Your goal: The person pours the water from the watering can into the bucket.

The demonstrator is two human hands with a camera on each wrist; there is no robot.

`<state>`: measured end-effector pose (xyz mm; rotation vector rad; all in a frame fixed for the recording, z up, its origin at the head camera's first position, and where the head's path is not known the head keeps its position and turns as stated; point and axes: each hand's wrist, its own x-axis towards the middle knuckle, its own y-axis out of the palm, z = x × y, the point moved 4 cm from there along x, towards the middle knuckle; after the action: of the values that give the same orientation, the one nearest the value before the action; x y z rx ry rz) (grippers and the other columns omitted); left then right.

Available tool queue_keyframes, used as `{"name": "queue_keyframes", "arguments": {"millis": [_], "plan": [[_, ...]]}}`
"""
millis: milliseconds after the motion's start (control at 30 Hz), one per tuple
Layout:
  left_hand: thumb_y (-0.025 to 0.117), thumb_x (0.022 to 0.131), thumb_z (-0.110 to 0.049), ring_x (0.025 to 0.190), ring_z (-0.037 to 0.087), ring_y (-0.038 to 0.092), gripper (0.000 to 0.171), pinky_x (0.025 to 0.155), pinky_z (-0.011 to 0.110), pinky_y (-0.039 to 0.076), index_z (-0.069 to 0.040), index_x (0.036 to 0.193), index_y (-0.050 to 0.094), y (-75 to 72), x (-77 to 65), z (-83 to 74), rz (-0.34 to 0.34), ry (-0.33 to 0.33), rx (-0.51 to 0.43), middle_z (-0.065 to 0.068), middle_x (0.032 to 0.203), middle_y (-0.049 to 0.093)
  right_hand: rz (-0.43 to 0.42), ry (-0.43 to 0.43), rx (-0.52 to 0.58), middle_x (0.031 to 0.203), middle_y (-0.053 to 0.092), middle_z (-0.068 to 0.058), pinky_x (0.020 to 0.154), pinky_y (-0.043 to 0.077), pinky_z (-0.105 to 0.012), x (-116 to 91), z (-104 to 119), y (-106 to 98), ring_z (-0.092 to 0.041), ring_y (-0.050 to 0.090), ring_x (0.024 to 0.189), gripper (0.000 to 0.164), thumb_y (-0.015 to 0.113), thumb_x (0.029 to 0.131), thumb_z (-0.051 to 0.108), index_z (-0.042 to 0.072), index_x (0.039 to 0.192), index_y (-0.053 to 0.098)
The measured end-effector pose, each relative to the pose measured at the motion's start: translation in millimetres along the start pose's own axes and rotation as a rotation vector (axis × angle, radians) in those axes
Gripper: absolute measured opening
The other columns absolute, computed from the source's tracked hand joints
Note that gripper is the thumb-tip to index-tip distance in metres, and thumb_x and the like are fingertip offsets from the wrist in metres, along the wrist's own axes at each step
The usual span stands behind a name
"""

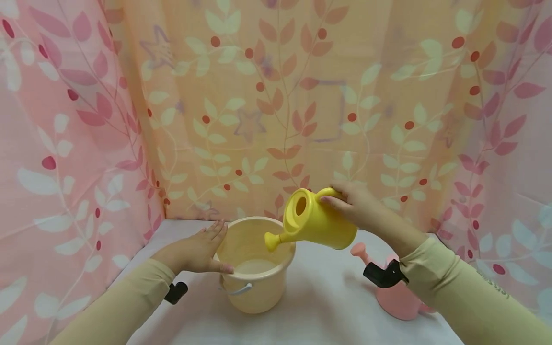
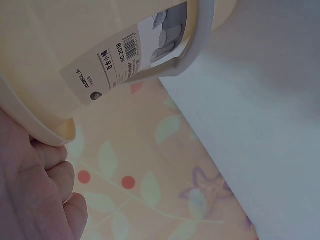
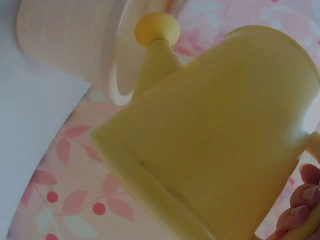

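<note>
At the left, my left hand (image 1: 194, 250) rests on the rim of the cream bucket (image 1: 260, 298), thumb along the near edge, fingers spread away from it and fairly straight at the left side; it steadies more than it grips. The bucket stands upright on the white tabletop (image 1: 315, 304), its pale carrying handle (image 1: 241, 290) hanging low at the front, and a printed label (image 2: 120, 62) shows on its wall from my left wrist.

Next comes the yellow watering can (image 1: 329, 225), off the tabletop and tipped to the left, its sprinkler head (image 1: 270, 242) over the bucket's mouth. My right hand (image 1: 351, 203) is wrapped round its handle. The two hands are well apart, one each side of the bucket's opening.

Farthest right, the pink watering can (image 1: 400, 302) sits on the tabletop, partly hidden by my right wrist; neither hand holds it.

As I judge it, I'm midway through a pour: lifting, lining up and tilting are done, while emptying the can and putting it down are left. I see no stream from the sprinkler head, and I can't tell whether either vessel holds water.

Counting up: one bucket with one carrying handle, two watering cans, one yellow and one pink, and two hands.
</note>
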<state>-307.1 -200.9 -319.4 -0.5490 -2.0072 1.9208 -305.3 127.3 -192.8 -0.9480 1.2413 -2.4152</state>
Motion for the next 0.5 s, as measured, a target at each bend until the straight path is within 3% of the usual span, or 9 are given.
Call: {"name": "queue_keyframes", "arguments": {"millis": [267,500], "plan": [[0.046,0.071,-0.078,0.138,0.033,0.009,0.115,0.109,0.05,0.016,0.007,0.143,0.015,1.3,0.9,1.6,0.001,-0.005,0.013,0.022,0.15,0.011,-0.044,0.096,0.116,0.07,0.049,-0.004,0.06,0.043,-0.028,-18,-25,5,-0.02,0.048,0.069,0.024,0.057,0.09,0.033,0.01,0.085,0.054],[0.043,0.068,-0.081,0.138,0.033,0.008,0.118,0.109,0.05,0.015,0.006,0.143,0.014,0.6,0.1,0.4,0.007,-0.012,0.012,0.021,0.15,0.01,-0.131,0.178,0.32,0.079,0.054,-0.01,0.064,0.048,-0.026,-40,-46,19,-0.021,0.052,0.075,0.026,0.055,0.092,0.029,0.004,0.094,0.055]]}}
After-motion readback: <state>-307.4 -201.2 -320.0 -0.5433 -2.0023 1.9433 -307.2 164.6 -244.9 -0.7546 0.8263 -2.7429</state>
